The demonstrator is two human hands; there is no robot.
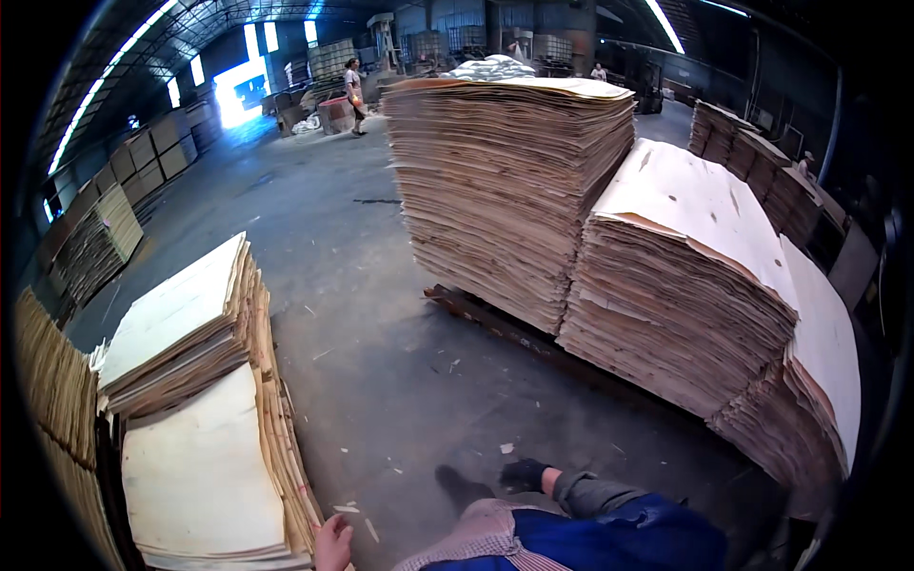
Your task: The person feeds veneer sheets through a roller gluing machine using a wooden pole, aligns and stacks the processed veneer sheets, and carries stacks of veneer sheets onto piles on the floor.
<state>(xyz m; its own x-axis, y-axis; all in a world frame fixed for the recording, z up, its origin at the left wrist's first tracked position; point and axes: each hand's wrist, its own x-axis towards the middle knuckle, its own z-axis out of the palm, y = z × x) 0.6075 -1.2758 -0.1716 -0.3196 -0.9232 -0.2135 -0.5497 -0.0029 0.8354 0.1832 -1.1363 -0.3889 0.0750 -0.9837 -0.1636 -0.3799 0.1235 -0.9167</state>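
My left hand (333, 544) shows at the lower edge, beside the near right edge of a low stack of pale veneer sheets (205, 466). Its fingers are partly stretched and apart, with nothing visible in them; whether they touch the sheet edges I cannot tell. Behind that stack rises a slightly higher pile of veneer (176, 305) with a pale top sheet. My right hand is out of view. In the lower middle are my legs in grey trousers, a blue garment (619, 538) and dark shoes (524, 475).
A tall veneer stack (495, 190) stands on a low base (495, 319), with lower stacks (676, 295) curving round to the right. Wood scraps (506, 448) litter the concrete floor (333, 238). A person (354, 95) is upright at the far left; more piles (95, 238) line that side.
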